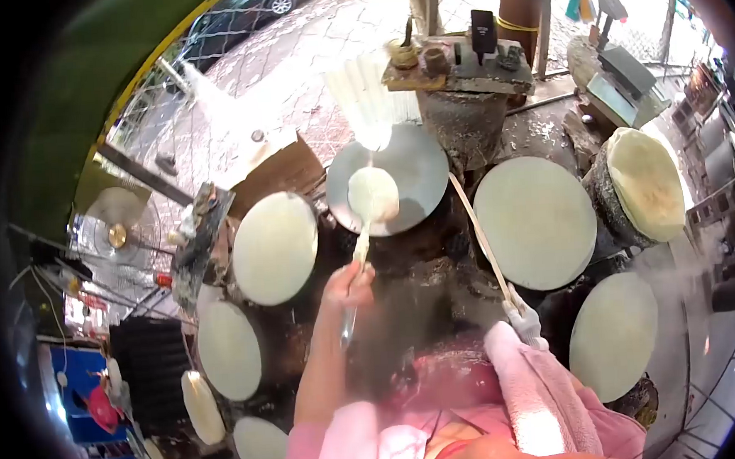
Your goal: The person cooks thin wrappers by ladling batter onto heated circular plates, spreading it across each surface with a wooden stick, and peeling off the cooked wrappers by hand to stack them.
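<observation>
In the head view, our left hand (pixel 350 287) has its fingers closed round the handle of a pale, round-headed ladle (pixel 373 194), over the grey griddle (pixel 423 172); we would do well to move it smoothly and evenly. Our gloved right hand (pixel 523 317) grips a wooden stick (pixel 482 240), best held clear of the ladle.

No readable text, black device (pixel 483 42), marking (pixel 481 31) illegible

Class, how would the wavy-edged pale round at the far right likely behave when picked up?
The wavy-edged pale round would probably flop, since its edge ripples. Its rim looks thin, so it might tear if pinched hard there.
</observation>
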`<state>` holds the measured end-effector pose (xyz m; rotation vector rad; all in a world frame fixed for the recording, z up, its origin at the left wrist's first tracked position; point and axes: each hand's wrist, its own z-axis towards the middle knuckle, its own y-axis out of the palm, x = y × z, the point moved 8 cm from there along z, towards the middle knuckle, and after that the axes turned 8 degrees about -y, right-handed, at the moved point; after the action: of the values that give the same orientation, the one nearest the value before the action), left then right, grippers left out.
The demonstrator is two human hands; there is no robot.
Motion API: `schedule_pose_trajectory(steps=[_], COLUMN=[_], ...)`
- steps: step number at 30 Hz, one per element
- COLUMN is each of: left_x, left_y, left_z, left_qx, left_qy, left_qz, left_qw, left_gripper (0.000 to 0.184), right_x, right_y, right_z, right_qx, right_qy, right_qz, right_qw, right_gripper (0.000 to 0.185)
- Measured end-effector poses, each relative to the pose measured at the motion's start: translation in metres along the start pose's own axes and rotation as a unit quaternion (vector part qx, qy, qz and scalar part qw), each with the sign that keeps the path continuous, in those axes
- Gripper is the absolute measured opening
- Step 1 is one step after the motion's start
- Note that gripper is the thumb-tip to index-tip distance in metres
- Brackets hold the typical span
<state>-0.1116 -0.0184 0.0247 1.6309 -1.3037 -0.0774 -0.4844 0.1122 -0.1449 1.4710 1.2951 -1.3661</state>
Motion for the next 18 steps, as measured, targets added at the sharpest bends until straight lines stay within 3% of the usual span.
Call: schedule_pose_trajectory(steps=[3,5,9,11,14,15,16,17,18], left_x=[0.062,0.091,0.113,0.115,0.122,0.131,0.146,0.155,0.164], left_y=[0.0,0.0,-0.012,-0.021,-0.069,-0.074,-0.099,-0.113,-0.126], left_z=[0.096,0.154,0.246,0.271,0.292,0.287,0.266,0.251,0.239], left_qx=[0.06,0.089,0.14,0.164,0.206,0.218,0.298,0.311,0.321], left_qy=[0.026,0.042,0.115,0.147,0.155,0.169,0.167,0.215,0.264], left_qz=[0.074,0.152,0.151,0.132,0.236,0.274,0.392,0.456,0.516], left_qw=[0.995,0.983,0.972,0.967,0.937,0.921,0.854,0.805,0.749], left_gripper=[0.037,0.037,0.032,0.027,0.023,0.023,0.032,0.036,0.041], right_x=[-0.08,-0.096,-0.133,-0.12,-0.094,-0.085,-0.07,-0.062,-0.075], right_y=[0.03,0.053,0.1,0.125,0.148,0.154,0.171,0.179,0.196], right_z=[0.066,0.114,0.187,0.21,0.215,0.216,0.215,0.211,0.209], right_qx=[-0.002,0.021,0.076,0.025,-0.005,0.024,0.057,0.081,0.075], right_qy=[0.037,-0.015,-0.09,-0.012,0.06,0.055,0.054,0.05,0.09], right_qz=[-0.038,-0.014,-0.206,-0.313,-0.333,-0.254,-0.177,-0.097,-0.105], right_qw=[0.999,1.0,0.971,0.949,0.941,0.965,0.981,0.991,0.988], right_gripper=[0.051,0.056,0.055,0.056,0.058,0.057,0.057,0.057,0.055])
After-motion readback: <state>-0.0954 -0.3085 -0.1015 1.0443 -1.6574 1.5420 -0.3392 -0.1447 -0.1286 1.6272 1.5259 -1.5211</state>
